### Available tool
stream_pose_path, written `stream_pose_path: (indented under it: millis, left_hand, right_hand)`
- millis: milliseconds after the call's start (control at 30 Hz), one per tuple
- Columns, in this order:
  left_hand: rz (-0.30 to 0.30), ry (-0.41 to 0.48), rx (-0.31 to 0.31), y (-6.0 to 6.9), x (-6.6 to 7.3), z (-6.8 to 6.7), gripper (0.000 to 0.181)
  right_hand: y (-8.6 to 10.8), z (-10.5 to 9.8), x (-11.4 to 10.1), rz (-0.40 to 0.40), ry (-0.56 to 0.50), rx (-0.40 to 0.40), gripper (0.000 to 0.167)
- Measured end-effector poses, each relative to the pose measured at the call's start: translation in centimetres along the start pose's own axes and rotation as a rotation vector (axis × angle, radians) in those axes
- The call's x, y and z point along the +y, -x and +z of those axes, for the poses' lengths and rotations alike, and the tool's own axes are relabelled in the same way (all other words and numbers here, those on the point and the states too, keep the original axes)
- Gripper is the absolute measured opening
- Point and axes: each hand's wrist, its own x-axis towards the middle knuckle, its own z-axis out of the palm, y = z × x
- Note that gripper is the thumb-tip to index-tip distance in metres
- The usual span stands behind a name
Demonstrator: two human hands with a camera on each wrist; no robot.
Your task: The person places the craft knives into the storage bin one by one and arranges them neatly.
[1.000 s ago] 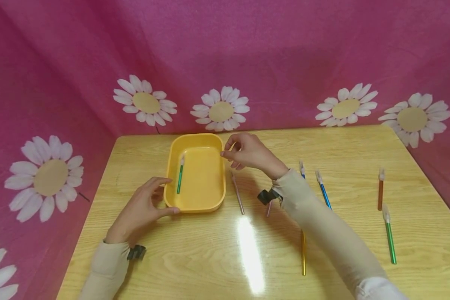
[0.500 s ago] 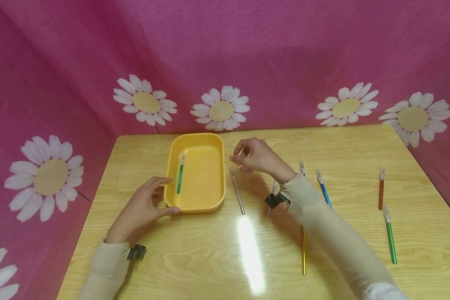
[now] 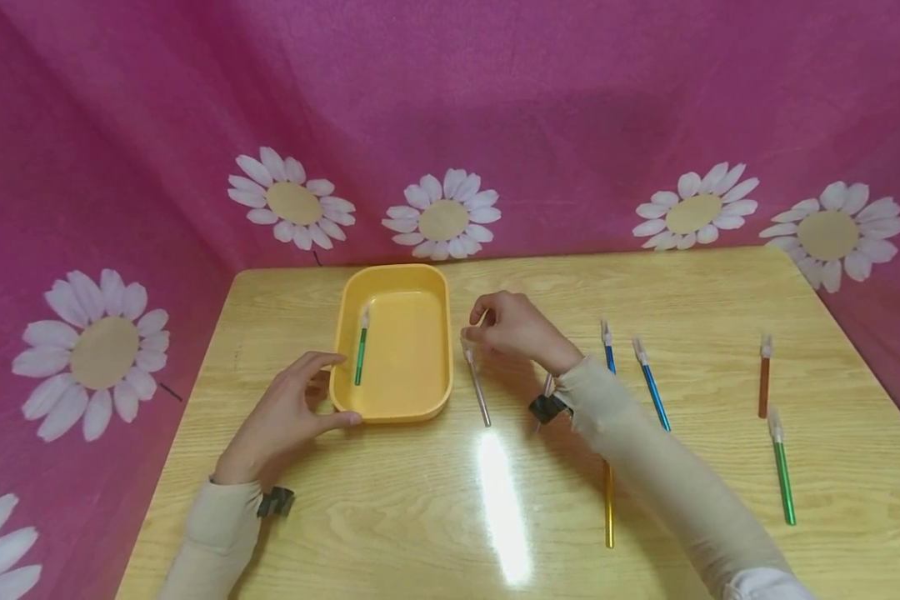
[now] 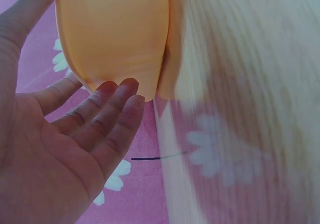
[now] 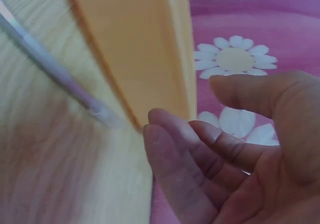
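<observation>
A yellow plastic tray (image 3: 408,358) stands at the left of the table, with a green pen-like stick (image 3: 361,354) lying inside. My left hand (image 3: 285,410) rests at its near left corner, thumb along the front and fingers touching the outer wall (image 4: 117,38). Just right of the tray lies a pale pink pen-like stick (image 3: 478,390) with a clear cap. Over its capped end hovers my right hand (image 3: 517,329). In the right wrist view the thumb and fingers (image 5: 165,154) stand apart with nothing between them; the pink stick (image 5: 55,68) lies beside them.
Another pinkish stick (image 3: 547,385) is partly covered by the right wrist strap. Two blue sticks (image 3: 651,383), a gold one (image 3: 609,504), a reddish-brown one (image 3: 763,387) and a green one (image 3: 784,483) lie further right. A pink flowered cloth (image 3: 562,125) hangs behind the table (image 3: 390,517).
My right hand has moved from the tray's right rim rightward and toward the near side, to the pale pink stick's capped end. The left hand has stayed at the tray.
</observation>
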Motion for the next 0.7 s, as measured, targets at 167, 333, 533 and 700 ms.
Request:
stream_pose_path:
  millis: [167,333,533,700]
  left_hand:
    - [-0.019,-0.004,-0.004,0.0,0.2,-0.1,0.088]
    - [0.003,-0.023,0.006,0.0,0.3,0.0,0.086]
    - [0.007,-0.024,0.014,0.1,0.2,0.0,0.088]
    - [0.0,-0.018,0.009,0.0,0.2,0.0,0.088]
  right_hand:
    - [-0.1,1.2,0.7,-0.027,0.047,-0.027,0.019]
    - [-0.2,2.2,1.6,-0.025,0.07,-0.036,0.018]
    - [-0.2,3.1,2.2,0.005,0.2,-0.055,0.02]
    - [-0.1,3.8,2.4,0.004,0.26,-0.066,0.021]
